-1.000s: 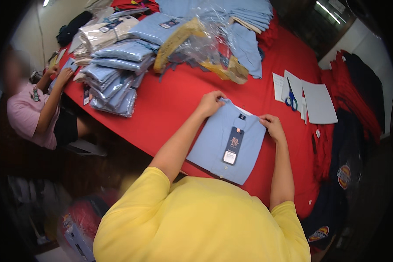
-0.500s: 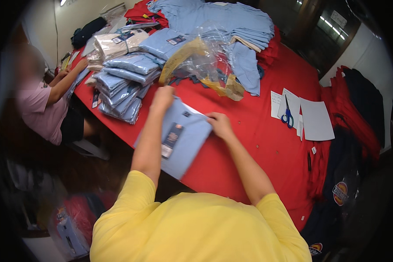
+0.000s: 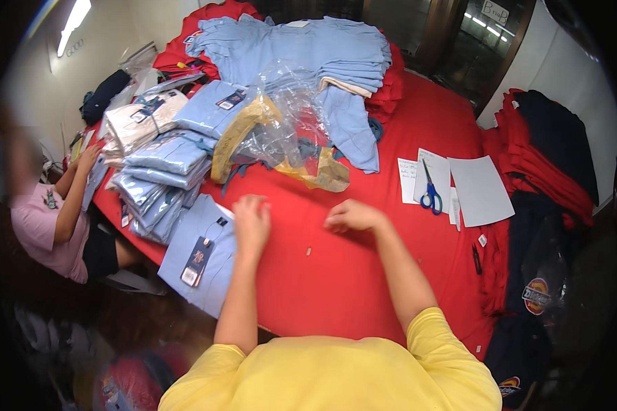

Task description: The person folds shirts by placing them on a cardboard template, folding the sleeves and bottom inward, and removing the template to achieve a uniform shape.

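Observation:
A folded light blue shirt (image 3: 216, 279) lies at the left front edge of the table, with a dark hang tag (image 3: 197, 262) on its front. My left hand (image 3: 251, 219) is just right of the shirt's edge, fingers loosely bent and apart, holding nothing; whether it still touches the cloth I cannot tell. Over the red surface further right is my right hand (image 3: 355, 216), empty, its fingers relaxed and pointing left. Just beyond both hands lies a clear plastic bag (image 3: 288, 109) with yellow-brown tape (image 3: 312, 177) along it.
Bagged shirts (image 3: 161, 161) are piled at the left. Unbagged blue shirts (image 3: 295, 51) are heaped at the back. Blue-handled scissors (image 3: 430, 198) rest on papers (image 3: 482, 192) at the right, near dark garments (image 3: 559, 137). A person in pink (image 3: 51, 226) sits at the left.
The blue shirt, earlier held in both hands, has been set down further left and let go. Both hands are now empty, and the view has shifted.

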A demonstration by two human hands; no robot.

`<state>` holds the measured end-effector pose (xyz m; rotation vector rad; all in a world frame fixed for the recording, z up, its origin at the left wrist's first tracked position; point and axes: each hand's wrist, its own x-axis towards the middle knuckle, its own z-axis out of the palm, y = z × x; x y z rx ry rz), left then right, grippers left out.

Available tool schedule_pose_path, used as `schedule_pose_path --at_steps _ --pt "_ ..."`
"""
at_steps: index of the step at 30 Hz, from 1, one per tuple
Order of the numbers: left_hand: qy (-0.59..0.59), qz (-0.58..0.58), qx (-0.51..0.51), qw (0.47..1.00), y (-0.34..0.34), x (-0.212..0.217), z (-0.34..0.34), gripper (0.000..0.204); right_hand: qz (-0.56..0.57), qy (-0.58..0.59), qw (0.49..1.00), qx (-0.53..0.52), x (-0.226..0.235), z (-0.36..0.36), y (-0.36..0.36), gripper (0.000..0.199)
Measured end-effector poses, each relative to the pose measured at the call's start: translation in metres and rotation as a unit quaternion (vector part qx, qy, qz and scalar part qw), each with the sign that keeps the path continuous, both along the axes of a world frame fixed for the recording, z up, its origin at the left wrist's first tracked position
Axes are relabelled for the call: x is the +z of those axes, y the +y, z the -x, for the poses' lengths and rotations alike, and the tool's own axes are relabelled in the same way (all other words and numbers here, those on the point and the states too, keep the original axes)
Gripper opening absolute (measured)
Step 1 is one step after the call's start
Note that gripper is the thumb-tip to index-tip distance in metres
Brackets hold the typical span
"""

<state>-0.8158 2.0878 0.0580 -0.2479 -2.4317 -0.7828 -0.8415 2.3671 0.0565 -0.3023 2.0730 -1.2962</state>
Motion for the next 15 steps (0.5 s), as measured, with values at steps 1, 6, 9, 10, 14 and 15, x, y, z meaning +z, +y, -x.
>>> schedule_pose_path --at_steps 1,6,9,10,14,15 --pt "-0.065 -0.098 -0.046 0.992 0.027 -0.004 -0.003 0.015 -0.005 -0.002 1.000 -0.018 0.016 0.010 0.026 0.025" --pt "-0.127 -0.152 -0.076 0.977 0.129 -0.037 0.007 0.023 -0.053 0.271 0.944 -0.179 0.083 0.109 0.083 0.025" --pt "-0.103 -0.101 -0.094 0.985 0.142 -0.041 0.010 0.023 -0.076 0.388 0.888 -0.236 0.120 0.191 0.094 0.021" --pt "-0.108 -0.097 -0.105 0.984 0.142 -0.039 0.010 0.023 -0.176 0.514 0.805 -0.236 0.129 0.218 0.101 0.020" --pt "-0.117 -0.059 -0.104 0.986 0.132 -0.037 0.010 0.025 -0.365 0.562 0.647 -0.364 0.157 0.289 0.070 0.025" --pt "-0.128 -0.054 -0.111 0.984 0.131 -0.037 0.009 0.029 -0.405 0.538 0.646 -0.361 0.159 0.300 0.072 0.025"
